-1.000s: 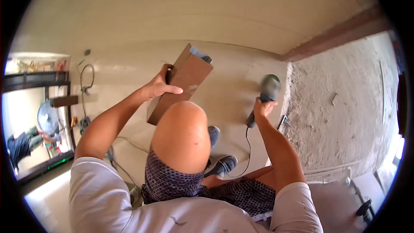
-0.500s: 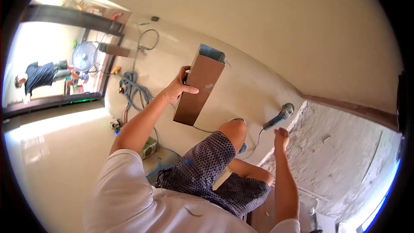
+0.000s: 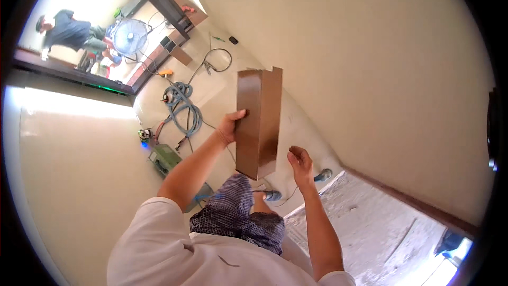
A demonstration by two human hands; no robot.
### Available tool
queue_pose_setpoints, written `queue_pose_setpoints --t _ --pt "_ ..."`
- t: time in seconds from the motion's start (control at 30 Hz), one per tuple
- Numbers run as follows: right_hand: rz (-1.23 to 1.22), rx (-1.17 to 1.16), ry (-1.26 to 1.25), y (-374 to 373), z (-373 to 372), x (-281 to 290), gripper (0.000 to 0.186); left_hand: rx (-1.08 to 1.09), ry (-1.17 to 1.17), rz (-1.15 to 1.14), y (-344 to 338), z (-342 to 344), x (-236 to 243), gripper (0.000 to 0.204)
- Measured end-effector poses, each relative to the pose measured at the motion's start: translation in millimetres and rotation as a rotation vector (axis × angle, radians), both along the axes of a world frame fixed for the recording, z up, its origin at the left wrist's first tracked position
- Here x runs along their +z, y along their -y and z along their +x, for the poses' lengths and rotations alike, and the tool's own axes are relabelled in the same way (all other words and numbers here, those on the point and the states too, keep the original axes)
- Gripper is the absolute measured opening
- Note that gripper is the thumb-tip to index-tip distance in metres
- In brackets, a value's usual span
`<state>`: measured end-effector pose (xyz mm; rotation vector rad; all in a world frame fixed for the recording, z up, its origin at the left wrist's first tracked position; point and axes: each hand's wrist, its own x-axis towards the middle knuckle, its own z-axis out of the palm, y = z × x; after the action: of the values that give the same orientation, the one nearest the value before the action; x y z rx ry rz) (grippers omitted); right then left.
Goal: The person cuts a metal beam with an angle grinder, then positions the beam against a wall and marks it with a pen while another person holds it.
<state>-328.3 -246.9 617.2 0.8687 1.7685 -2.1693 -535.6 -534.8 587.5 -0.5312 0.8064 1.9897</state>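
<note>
A brown, glossy rectangular metal tube [image 3: 259, 127] stands nearly upright in front of me. My left hand [image 3: 230, 126] grips its left side, thumb across the near face and the other fingers hidden behind. The tube's upper rim looks notched. To the right of its lower end, my right hand [image 3: 301, 165] is apart from it, fingers loosely bent with a gap to the thumb, and holds nothing that I can see. Just beyond that wrist, an angle grinder [image 3: 323, 175] lies on the floor, partly covered by my hand and forearm.
Coiled grey cable [image 3: 185, 108] lies on the floor at left, near a green machine [image 3: 165, 159]. Another brown tube piece [image 3: 177, 51] lies by the doorway, where a fan [image 3: 129, 37] and another person [image 3: 71, 30] show. A rough grey slab [image 3: 365, 222] spreads at right.
The tube has turned from tilted, open end showing, to nearly upright with two side faces showing. My right hand has moved left toward it, its fingers loosening. My view has turned.
</note>
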Motion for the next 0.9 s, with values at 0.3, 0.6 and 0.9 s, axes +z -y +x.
queue_pose_setpoints --t 0.3,0.6,0.9 --pt "-0.167 0.065 0.207 -15 -169 65 0.087 0.143 0.36 0.644 -105 -15 -38 0.065" --pt "0.145 0.317 0.289 29 -334 133 0.112 -0.071 0.139 0.369 -73 -129 -37 0.057" --pt "1.197 0.783 0.426 54 -409 75 0.136 -0.385 -0.433 -1.009 421 -159 -94 0.065"
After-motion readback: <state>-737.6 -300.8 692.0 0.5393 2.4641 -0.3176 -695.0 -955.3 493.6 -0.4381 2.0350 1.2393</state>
